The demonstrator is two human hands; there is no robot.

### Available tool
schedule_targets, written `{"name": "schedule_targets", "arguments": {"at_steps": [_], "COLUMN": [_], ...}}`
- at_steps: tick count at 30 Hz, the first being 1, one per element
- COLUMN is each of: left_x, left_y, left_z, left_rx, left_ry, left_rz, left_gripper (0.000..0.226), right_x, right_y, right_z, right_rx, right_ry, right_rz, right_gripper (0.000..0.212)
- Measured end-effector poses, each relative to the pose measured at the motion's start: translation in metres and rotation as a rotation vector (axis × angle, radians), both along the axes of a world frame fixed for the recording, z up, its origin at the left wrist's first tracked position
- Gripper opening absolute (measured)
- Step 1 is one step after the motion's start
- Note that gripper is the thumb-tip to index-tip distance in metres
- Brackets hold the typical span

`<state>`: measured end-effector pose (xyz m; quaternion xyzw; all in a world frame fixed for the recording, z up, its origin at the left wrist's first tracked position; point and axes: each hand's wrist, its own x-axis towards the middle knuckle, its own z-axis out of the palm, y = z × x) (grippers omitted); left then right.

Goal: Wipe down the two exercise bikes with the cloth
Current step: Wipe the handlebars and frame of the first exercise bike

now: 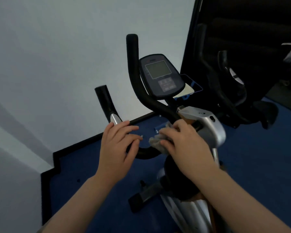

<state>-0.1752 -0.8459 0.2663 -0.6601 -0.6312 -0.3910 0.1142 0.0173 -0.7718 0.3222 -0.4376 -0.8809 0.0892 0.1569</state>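
Note:
A silver and black exercise bike (207,125) stands in front of me, with black handlebars (134,68) and a console (160,74) on top. My right hand (183,142) grips a grey cloth (155,141) and presses it on the handlebar where the bar meets the stem. My left hand (118,142) rests on the left handlebar just below its silver sensor, fingers loosely bent over the bar. A second, darker bike (228,91) stands at the right, partly in shadow.
A white wall (57,64) is close on the left. The blue floor mat (97,165) with a black border lies under the bikes. A small tray with a pale item (186,91) hangs beside the console. Dark equipment fills the upper right.

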Motion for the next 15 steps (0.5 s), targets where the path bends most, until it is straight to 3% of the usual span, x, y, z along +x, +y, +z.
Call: {"name": "schedule_targets", "arguments": {"at_steps": [4,9,13,15], "left_x": [-0.014,-0.038,-0.049,-0.048], "left_y": [0.0,0.009,0.019,0.019], "left_z": [0.0,0.006,0.006,0.002], "left_rx": [-0.008,0.024,0.022,0.024], "left_ry": [0.065,0.193,0.233,0.213], "left_rz": [-0.09,-0.197,-0.205,-0.209], "left_gripper": [0.024,0.026,0.034,0.042], "right_x": [-0.021,-0.009,-0.038,-0.037], "right_y": [-0.033,-0.001,-0.026,-0.026], "right_z": [-0.005,0.015,0.0,0.0], "right_rx": [0.142,-0.176,0.046,-0.003], "right_ry": [-0.086,0.003,-0.109,-0.065], "right_rz": [-0.068,-0.131,-0.193,-0.149], "right_gripper": [0.03,0.029,0.022,0.022]}}
